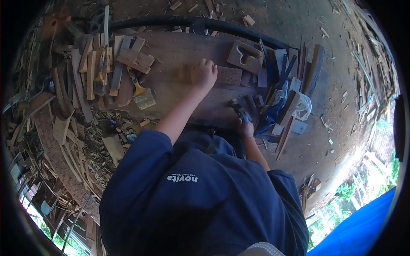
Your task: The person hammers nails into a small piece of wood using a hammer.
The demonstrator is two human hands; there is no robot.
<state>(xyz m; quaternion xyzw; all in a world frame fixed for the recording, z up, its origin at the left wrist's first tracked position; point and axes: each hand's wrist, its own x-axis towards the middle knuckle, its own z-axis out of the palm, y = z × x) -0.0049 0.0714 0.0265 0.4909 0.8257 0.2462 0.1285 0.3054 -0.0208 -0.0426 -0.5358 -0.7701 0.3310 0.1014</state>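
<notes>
My left hand (205,75) is over the middle of the wooden bench (171,53), fingers curled closed. A blurred brown shape shows at its left side; I cannot tell what the hand holds. Just right of its fingers lies a flat wooden block (229,75) with small holes. Lower down, close to my body, my right hand (246,128) is closed around a dark tool with a curved metal head (241,112). Behind the block sits a larger wooden piece (244,57) with a shaped cutout.
Wood strips (90,74) and a paintbrush (143,94) line the bench's left end. On the right are more strips (314,70), a clear plastic bag (302,106) and dark blue cloth (269,119). Scraps (106,141) cover the ground at left.
</notes>
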